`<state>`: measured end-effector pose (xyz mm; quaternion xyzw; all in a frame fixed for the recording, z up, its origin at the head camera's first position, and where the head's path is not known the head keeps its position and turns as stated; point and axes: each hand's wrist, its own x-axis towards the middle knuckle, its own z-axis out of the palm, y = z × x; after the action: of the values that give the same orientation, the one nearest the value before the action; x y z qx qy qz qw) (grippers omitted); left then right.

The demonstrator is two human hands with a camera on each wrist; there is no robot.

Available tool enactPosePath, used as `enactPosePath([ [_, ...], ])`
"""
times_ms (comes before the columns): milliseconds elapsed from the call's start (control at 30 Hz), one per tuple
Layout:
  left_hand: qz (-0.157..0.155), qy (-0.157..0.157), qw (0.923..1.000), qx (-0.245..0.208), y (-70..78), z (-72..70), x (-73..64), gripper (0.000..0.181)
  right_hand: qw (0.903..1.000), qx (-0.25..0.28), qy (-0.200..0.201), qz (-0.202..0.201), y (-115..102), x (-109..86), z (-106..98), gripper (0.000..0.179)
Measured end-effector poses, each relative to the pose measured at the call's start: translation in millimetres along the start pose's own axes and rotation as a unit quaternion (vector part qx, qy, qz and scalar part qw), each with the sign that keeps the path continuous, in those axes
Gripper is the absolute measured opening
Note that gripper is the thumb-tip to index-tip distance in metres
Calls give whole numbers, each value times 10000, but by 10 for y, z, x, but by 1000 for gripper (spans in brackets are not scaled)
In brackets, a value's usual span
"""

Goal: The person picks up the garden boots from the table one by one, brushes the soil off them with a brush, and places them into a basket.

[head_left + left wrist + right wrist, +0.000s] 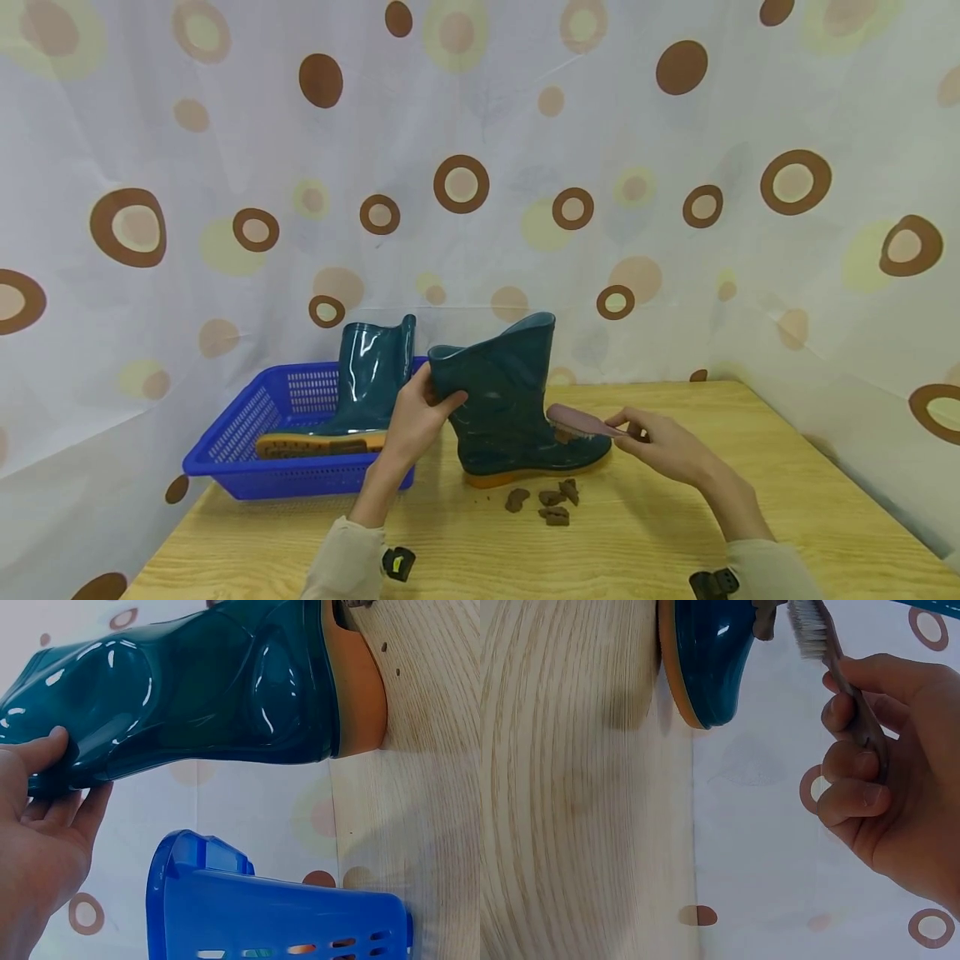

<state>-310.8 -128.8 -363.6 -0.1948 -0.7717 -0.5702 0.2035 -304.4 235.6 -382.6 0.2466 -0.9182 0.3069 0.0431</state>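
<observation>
A dark green rubber boot (pixel 498 408) with an orange sole stands on the wooden table (pixel 675 525), toe to the right. Its upper shaft is gripped by my left hand (pixel 420 417), thumb on the near side; the left wrist view shows the fingers (pixel 94 810) at the shaft's back edge. My right hand (pixel 660 442) holds a mauve brush (pixel 577 419) by the handle, pale bristles down over the boot's instep. A brown lump (pixel 765 619) sits on the instep by the bristles; whether they touch, I cannot tell. Several brown clumps (pixel 555 512) lie in front of the boot.
To the left, a blue plastic basket (pixel 277 482) with slotted walls holds a second green boot (pixel 367 383), its orange sole facing me. A white sheet with brown circles (pixel 480 250) hangs behind the table.
</observation>
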Motion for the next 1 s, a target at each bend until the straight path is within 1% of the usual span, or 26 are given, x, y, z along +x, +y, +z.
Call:
enactPosePath([
  [133,-62,29,10000,-12,-1,19,5,38,9999,-35,-21,107,12,-25,4,27],
  [267,-147,102,9998,61,32,33,6,39,9997,-82,-44,211,19,-43,-3,27],
  [333,-186,103,9997,84,90,33,-10,38,9995,-128,-51,275,30,-55,-16,28],
  [433,-204,87,9997,89,223,23,-57,37,9988,-181,3,452,29,-67,-38,27],
  [500,-175,87,9998,96,309,18,-91,36,9986,-191,69,488,19,-70,-56,27],
  [567,-121,103,9998,123,352,15,-114,36,9985,-185,161,486,-2,-61,-61,27],
  [633,-125,106,9998,120,364,11,-119,36,9986,-187,252,416,-17,-48,-61,27],
  [700,-143,103,9998,115,336,12,-107,36,9988,-167,331,330,-32,-34,-50,28],
  [800,-214,89,9997,89,239,13,-63,36,9992,-73,346,176,-47,-9,-18,30],
  [900,-201,103,9997,81,98,23,-15,38,9997,6,224,49,-48,15,22,30],
  [1000,-134,81,9999,63,25,24,0,38,10000,-19,64,72,-39,25,44,28],
])
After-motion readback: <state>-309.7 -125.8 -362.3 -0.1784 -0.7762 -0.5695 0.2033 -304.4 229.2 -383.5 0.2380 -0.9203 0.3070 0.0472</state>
